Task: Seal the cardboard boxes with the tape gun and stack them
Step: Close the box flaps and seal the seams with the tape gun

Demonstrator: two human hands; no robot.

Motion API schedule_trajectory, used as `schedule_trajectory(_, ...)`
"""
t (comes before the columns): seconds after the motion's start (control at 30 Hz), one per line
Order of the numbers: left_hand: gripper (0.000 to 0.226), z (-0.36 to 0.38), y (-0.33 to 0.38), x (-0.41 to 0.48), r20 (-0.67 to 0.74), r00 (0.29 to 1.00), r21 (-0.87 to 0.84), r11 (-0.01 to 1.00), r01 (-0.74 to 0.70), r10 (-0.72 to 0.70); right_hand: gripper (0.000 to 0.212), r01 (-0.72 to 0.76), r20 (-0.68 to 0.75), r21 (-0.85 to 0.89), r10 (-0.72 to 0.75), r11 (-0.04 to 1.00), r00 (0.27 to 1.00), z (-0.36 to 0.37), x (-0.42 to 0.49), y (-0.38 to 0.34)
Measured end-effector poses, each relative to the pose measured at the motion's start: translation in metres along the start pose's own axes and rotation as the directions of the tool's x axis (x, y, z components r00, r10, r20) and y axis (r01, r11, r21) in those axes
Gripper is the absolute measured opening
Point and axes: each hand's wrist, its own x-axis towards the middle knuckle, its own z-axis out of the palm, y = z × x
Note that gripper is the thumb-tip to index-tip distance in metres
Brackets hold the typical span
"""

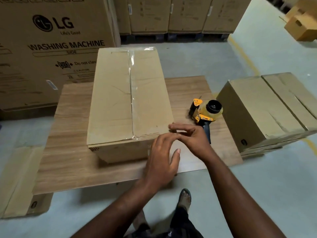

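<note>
1. We are standing on a pale concrete floor in a warehouse, where a low wooden board is serving as the work surface.
2. Right-hand fingers are reaching leftward, loosely curved and holding nothing. Their tips are hovering at the near right corner of the taped box, and I cannot tell if they are touching it.
3. Left-hand fingers are lying relaxed and nearly straight, their tips meeting the right hand's, with the thumb sticking out to the side. They are gripping nothing.
4. The left hand is hanging in front of the box's near face. The right hand is sitting just beyond it, crossing over the dark handle of the tape gun.
5. The tape gun, yellow with its roll facing up, is resting on the board just right of the box, with neither hand holding it.
6. The box is standing lengthwise on the board, flaps closed, with clear tape running along its centre seam and folding over both ends.
7. Off the board to the right, a second box is sitting on flattened cardboard.
8. A flattened carton is lying at the board's left edge.
9. Behind, a big LG washing machine carton is towering, and a row of cartons is lining the back.
10. Down below, a sandalled foot is showing between the arms.
</note>
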Motion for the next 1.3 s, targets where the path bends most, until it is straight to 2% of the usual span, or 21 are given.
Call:
schedule_trajectory(0.1,0.037,0.039,0.011,0.023,0.100,0.992,-0.105,0.991,0.082,-0.072,0.030,-0.089,-0.117,-0.068,0.081,0.994,0.990,-0.026,0.004,0.016)
schedule_trajectory(0.17,0.031,0.068,0.014,0.039,0.164,0.960,-0.176,0.951,0.256,-0.228,0.023,-0.184,-0.255,-0.116,0.150,0.976,0.955,-0.051,0.005,0.036)
schedule_trajectory(0.27,0.026,0.110,0.018,0.067,0.307,0.832,-0.255,0.802,0.540,-0.463,0.019,-0.355,-0.395,-0.096,0.292,0.930,0.871,-0.090,0.011,0.071)
schedule_trajectory(0.4,0.022,0.172,-0.001,0.106,0.393,0.703,-0.215,0.684,0.697,-0.592,0.021,-0.516,-0.434,-0.046,0.449,0.855,0.781,-0.125,0.032,0.107)
schedule_trajectory(0.53,0.028,0.219,-0.025,0.136,0.384,0.580,-0.127,0.581,0.804,-0.718,0.032,-0.641,-0.374,-0.065,0.577,0.765,0.726,-0.134,0.058,0.132)
schedule_trajectory(0.63,0.033,0.236,-0.032,0.152,0.322,0.534,-0.085,0.538,0.838,-0.781,0.021,-0.708,-0.321,-0.024,0.666,0.705,0.674,-0.140,0.078,0.150)
schedule_trajectory(0.7,0.034,0.243,-0.036,0.162,0.274,0.530,-0.071,0.533,0.843,-0.802,0.018,-0.744,-0.214,0.143,0.754,0.653,0.621,-0.141,0.088,0.155)
schedule_trajectory(0.8,0.028,0.249,-0.042,0.170,0.268,0.492,-0.046,0.499,0.865,-0.828,0.034,-0.737,-0.056,0.452,0.841,0.502,0.539,-0.141,0.098,0.154)
schedule_trajectory(0.87,0.020,0.251,-0.048,0.173,0.306,0.461,-0.045,0.471,0.881,-0.833,0.038,-0.728,0.037,0.529,0.845,0.436,0.533,-0.145,0.106,0.156)
schedule_trajectory(0.97,0.019,0.250,-0.047,0.177,0.364,0.418,-0.116,0.405,0.907,-0.832,0.022,-0.741,0.171,0.554,0.819,0.380,0.548,-0.147,0.113,0.157)
schedule_trajectory(1.03,0.023,0.246,-0.039,0.180,0.376,0.394,-0.197,0.342,0.919,-0.839,0.029,-0.740,0.163,0.534,0.808,0.410,0.565,-0.145,0.114,0.159)
schedule_trajectory(1.17,0.021,0.233,-0.029,0.183,0.397,0.371,-0.374,0.221,0.901,-0.840,0.061,-0.725,-0.061,0.384,0.800,0.571,0.597,-0.137,0.117,0.154)
schedule_trajectory(1.3,0.017,0.208,-0.004,0.191,0.447,0.370,-0.471,0.138,0.871,-0.814,0.059,-0.702,-0.178,0.225,0.737,0.675,0.652,-0.130,0.111,0.125)
